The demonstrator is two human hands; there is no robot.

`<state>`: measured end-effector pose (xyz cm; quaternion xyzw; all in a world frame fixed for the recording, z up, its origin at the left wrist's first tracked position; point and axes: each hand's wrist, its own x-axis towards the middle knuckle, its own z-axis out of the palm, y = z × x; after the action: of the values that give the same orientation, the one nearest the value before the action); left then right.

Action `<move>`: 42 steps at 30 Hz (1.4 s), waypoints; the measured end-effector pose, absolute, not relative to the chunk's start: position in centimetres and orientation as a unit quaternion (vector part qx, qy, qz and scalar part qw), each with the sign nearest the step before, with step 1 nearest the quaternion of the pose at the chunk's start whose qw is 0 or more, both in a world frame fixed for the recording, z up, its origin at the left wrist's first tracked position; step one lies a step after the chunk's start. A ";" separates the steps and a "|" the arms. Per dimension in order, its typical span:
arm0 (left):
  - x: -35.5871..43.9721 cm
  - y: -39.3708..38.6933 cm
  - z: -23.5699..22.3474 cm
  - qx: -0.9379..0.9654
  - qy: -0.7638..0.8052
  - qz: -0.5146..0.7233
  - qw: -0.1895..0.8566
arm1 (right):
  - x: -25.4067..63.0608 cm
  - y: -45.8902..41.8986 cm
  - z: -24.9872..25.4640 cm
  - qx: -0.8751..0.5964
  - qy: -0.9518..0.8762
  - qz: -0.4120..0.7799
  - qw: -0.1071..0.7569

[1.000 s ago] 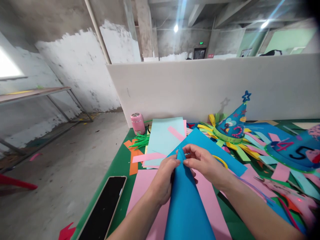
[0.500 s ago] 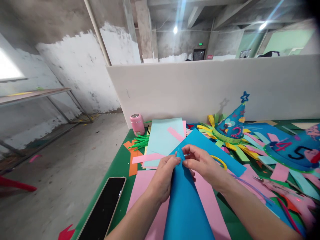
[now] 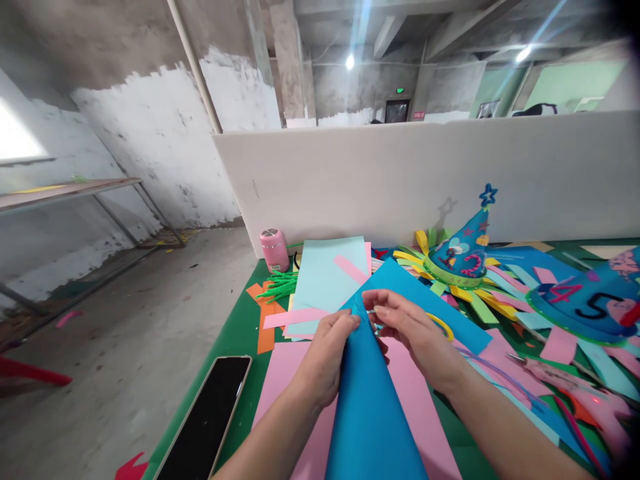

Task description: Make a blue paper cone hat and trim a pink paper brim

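A sheet of blue paper is rolled into a long cone, its narrow tip pointing away from me and its wide end running off the bottom edge. My left hand grips the cone near the tip, thumb on top. Fingertips show past the cone's right side, seemingly the left hand's, wrapped underneath. My right hand is just right of the tip, fingers half curled and the thumb lifted off the paper. Whether its index fingertip touches the tip I cannot tell. Pink sheets lie beneath the cone.
A phone lies at the left on the green table. Beyond are a pink canister, green pipe cleaners and a pale blue sheet. Rightward are a flat blue sheet, two decorated party hats and a pink glue gun.
My right thumb and fingers have loosened and drawn slightly away from the cone's tip, where they were pinching earlier. My left hand keeps its hold in nearly the same place.
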<state>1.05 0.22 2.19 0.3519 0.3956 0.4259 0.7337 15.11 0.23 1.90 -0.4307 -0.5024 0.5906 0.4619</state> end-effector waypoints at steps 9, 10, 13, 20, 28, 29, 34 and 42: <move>1.0 0.5 1.0 0.340 0.362 0.445 0.745 | 14.3 -0.2 1.5 -0.424 -0.516 0.600 0.441; 1.0 0.5 1.0 0.339 0.359 0.447 0.746 | 14.2 -0.2 1.5 -0.425 -0.513 0.602 0.440; 1.0 0.5 0.9 0.332 0.356 0.449 0.749 | 14.1 -0.2 1.5 -0.427 -0.507 0.604 0.442; 1.2 0.4 1.1 0.305 0.360 0.451 0.757 | 14.0 -0.2 1.6 -0.432 -0.494 0.610 0.445; 1.1 0.7 1.1 0.269 0.370 0.443 0.771 | 13.8 -0.2 1.6 -0.437 -0.492 0.604 0.450; 1.1 0.7 1.1 0.271 0.372 0.444 0.769 | 13.8 -0.2 1.6 -0.437 -0.491 0.604 0.450; 1.1 0.8 1.1 0.276 0.380 0.441 0.765 | 13.8 -0.3 1.5 -0.438 -0.490 0.604 0.451; 1.2 0.8 1.5 0.277 0.386 0.441 0.761 | 13.9 -0.4 1.5 -0.435 -0.491 0.605 0.450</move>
<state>1.24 0.76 1.52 0.2769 0.3863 0.4413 0.7611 13.87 -0.41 1.54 -0.4354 -0.4915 0.6053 0.4500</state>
